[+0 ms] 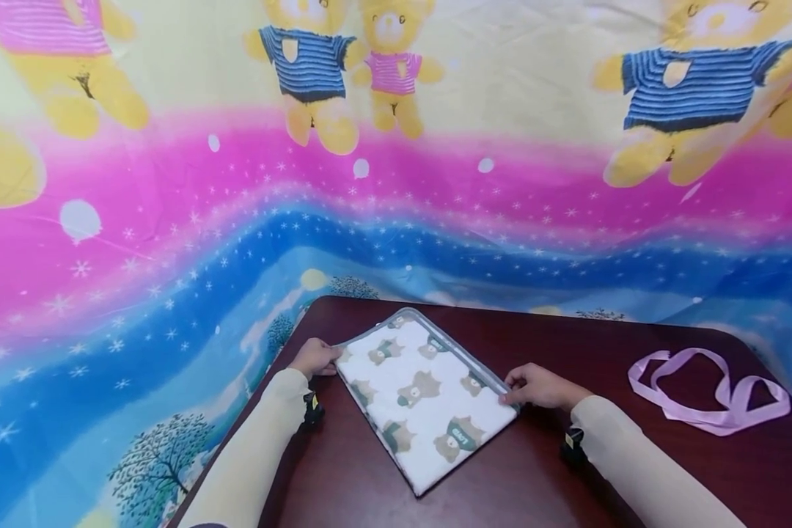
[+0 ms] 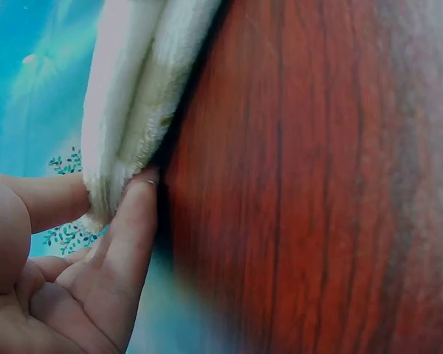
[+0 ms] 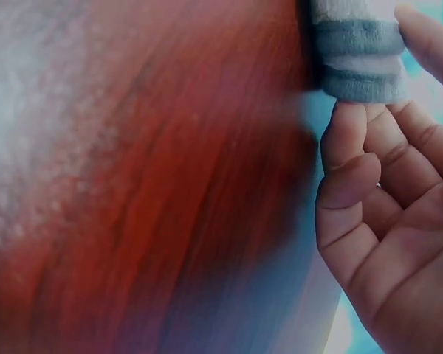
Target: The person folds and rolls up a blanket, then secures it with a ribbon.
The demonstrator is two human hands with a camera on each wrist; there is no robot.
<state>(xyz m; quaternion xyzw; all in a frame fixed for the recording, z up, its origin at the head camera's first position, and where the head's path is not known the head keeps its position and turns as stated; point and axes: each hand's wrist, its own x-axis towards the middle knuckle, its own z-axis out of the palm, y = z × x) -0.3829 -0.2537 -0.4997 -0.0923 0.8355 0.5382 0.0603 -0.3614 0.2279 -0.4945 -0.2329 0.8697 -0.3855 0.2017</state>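
A folded towel, white with brown bears and a grey border along its far edges, lies diamond-wise over the dark red table. At its left corner my left hand pinches the cloth; the left wrist view shows the thick folded layers between thumb and finger. My right hand holds the right corner. Up close, the right hand has its thumb on one side of the grey-striped folded edge and its curled fingers against the other.
A loosely looped pink ribbon lies at the right of the table. Behind the table and along its left side hangs a cloth printed with bears and snowflakes. Dark wrist cameras sit on both sleeves.
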